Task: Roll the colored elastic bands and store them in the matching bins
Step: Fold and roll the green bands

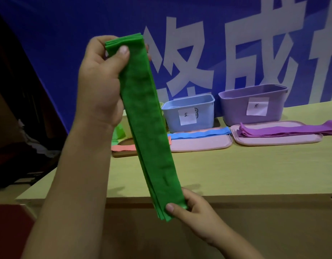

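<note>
Green band (148,128) — above wooden table (236,174) — blue backdrop (86,19).

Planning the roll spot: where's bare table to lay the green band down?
Bare: table between its near edge and the pink lids. Crowded: the back, where blue bin, purple bin, and blue bands and purple bands on the lids sit.

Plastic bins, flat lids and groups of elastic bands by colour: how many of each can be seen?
Plastic bins: 2, light blue bin and purple bin.
Flat pink lids: 2.
Band colour groups: 4, green bands, blue, purple, salmon.
Total: 8.
</note>
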Demonstrator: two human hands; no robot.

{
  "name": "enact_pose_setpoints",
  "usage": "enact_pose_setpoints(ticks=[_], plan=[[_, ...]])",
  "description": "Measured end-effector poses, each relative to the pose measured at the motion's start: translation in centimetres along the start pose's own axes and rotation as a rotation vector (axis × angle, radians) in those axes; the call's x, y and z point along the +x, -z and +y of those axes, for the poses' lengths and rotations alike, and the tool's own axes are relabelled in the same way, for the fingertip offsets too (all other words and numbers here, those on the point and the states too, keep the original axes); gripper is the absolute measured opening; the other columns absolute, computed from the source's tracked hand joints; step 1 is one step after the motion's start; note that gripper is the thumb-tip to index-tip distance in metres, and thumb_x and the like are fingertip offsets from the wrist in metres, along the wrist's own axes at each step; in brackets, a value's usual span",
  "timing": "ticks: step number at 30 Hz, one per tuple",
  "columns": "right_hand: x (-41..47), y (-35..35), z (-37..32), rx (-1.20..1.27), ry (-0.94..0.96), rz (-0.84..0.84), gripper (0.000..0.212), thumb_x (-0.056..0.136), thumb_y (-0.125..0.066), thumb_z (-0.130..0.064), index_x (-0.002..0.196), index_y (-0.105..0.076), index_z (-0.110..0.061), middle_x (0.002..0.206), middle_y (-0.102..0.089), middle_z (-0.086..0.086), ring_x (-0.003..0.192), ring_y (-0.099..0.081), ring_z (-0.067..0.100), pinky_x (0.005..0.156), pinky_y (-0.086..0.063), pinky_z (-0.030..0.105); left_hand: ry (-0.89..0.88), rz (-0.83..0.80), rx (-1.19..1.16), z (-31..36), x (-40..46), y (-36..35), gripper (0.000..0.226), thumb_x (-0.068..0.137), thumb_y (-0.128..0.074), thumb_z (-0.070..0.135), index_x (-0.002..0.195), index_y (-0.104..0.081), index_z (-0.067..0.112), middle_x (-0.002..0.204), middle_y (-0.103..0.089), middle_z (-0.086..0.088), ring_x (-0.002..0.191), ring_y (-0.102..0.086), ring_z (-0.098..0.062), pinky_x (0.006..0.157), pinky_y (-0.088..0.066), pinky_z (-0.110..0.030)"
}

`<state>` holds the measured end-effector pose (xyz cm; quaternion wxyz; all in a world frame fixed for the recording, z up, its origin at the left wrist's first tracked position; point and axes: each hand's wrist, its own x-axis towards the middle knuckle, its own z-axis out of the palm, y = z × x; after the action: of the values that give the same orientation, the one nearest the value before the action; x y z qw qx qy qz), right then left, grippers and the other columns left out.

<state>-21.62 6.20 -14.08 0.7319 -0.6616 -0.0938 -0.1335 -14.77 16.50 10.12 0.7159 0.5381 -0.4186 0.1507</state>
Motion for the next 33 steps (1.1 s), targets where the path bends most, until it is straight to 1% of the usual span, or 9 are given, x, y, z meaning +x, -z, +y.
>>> enact_pose_setpoints(ticks=[3, 5, 8, 13, 17, 21, 24, 28, 33], plan=[[0.3, 0.3, 0.4, 0.101, 0.031, 0.079, 0.024, 0.069, -0.076, -0.025, 0.088, -0.071, -0.011, 0.086, -0.073, 0.002, 0.08, -0.065, 0.014, 0.073, -0.05, 0.023, 0.019, 0.036, -0.034, 0.1, 0.7, 0.8, 0.011, 0.096, -0.04, 0.003, 0.104, -0.047, 0.005, 0.099, -0.07, -0.018, 0.094, -0.069, -0.031, 0.076, -0.057, -0.043], [0.9, 0.7, 0.6, 0.252, 0.01, 0.174, 0.048, 0.052, -0.087, -0.04, 0.082, -0.071, -0.006, 0.081, -0.066, 0.012, 0.076, -0.056, 0.023, 0.067, -0.044, 0.028, 0.041, 0.122, -0.081, 0.0, 1.4, 1.9, 0.011, 0.096, -0.04, 0.001, 0.102, -0.049, 0.005, 0.091, -0.073, -0.014, 0.091, -0.07, -0.031, 0.072, -0.057, -0.04], [2.1, 1.5, -0.1, 0.481, -0.005, 0.289, 0.056, 0.036, -0.094, -0.037, 0.078, -0.07, -0.009, 0.086, -0.055, 0.017, 0.08, -0.044, 0.023, 0.069, -0.037, 0.028, 0.13, 0.252, -0.149, -0.9, 2.5, 5.1, 0.012, 0.094, -0.044, 0.001, 0.096, -0.051, 0.009, 0.091, -0.071, -0.014, 0.09, -0.07, -0.028, 0.072, -0.057, -0.04], [4.5, 3.4, -4.2, 0.439, -0.013, 0.356, 0.016, 0.071, -0.068, -0.002, 0.086, -0.063, -0.002, 0.073, -0.072, 0.005, 0.063, -0.068, 0.011, 0.057, -0.054, 0.019, 0.349, 0.366, -0.103, -4.9, 2.6, 11.8, 0.016, 0.092, -0.05, 0.002, 0.087, -0.055, 0.017, 0.094, -0.066, -0.006, 0.092, -0.066, -0.021, 0.076, -0.057, -0.038], [7.8, 4.6, -4.7, 0.182, -0.173, 0.379, 0.018, 0.08, -0.068, -0.006, 0.095, -0.06, 0.0, 0.08, -0.065, 0.009, 0.064, -0.062, 0.01, 0.052, -0.052, 0.017, 0.581, 0.457, 0.013, -10.3, 1.6, 17.7, 0.014, 0.092, -0.05, -0.003, 0.1, -0.055, 0.008, 0.104, -0.065, -0.014, 0.095, -0.064, -0.023, 0.081, -0.054, -0.039], [11.6, 3.7, -4.6, -0.048, -0.269, 0.358, 0.026, 0.079, -0.071, -0.008, 0.066, -0.048, -0.008, 0.075, -0.058, 0.01, 0.066, -0.056, 0.014, 0.053, -0.053, 0.019, 0.792, 0.598, 0.163, -15.3, -0.2, 22.8, 0.031, 0.092, -0.05, -0.004, 0.123, -0.05, 0.0, 0.127, -0.057, -0.021, 0.106, -0.06, -0.027, 0.075, -0.051, -0.031], [14.6, 2.2, -4.0, -0.115, -0.304, 0.305, 0.035, 0.08, -0.071, -0.007, 0.06, -0.043, -0.012, 0.065, -0.049, 0.003, 0.061, -0.05, 0.012, 0.056, -0.052, 0.022, 0.813, 0.692, 0.203, -17.2, -1.0, 25.3, 0.024, 0.092, -0.049, -0.008, 0.113, -0.052, 0.001, 0.129, -0.053, -0.025, 0.116, -0.055, -0.033, 0.084, -0.048, -0.035], [19.2, 0.0, -3.2, -0.132, -0.375, 0.232, 0.033, 0.082, -0.069, -0.007, 0.066, -0.041, -0.013, 0.066, -0.046, 0.002, 0.059, -0.048, 0.011, 0.05, -0.051, 0.018, 0.716, 0.761, 0.321, -19.0, -0.1, 28.8, 0.038, 0.086, -0.057, -0.01, 0.115, -0.047, 0.012, 0.126, -0.05, -0.024, 0.102, -0.06, -0.035, 0.064, -0.054, -0.032], [27.1, -2.7, -3.3, -0.239, -0.321, 0.25, 0.037, 0.077, -0.074, -0.01, 0.1, -0.045, -0.013, 0.081, -0.055, 0.006, 0.06, -0.052, 0.013, 0.043, -0.047, 0.02, 0.595, 0.746, 0.456, -21.5, 3.6, 33.3, 0.029, 0.086, -0.058, -0.009, 0.102, -0.051, 0.014, 0.121, -0.054, -0.022, 0.097, -0.063, -0.035, 0.054, -0.056, -0.025]])
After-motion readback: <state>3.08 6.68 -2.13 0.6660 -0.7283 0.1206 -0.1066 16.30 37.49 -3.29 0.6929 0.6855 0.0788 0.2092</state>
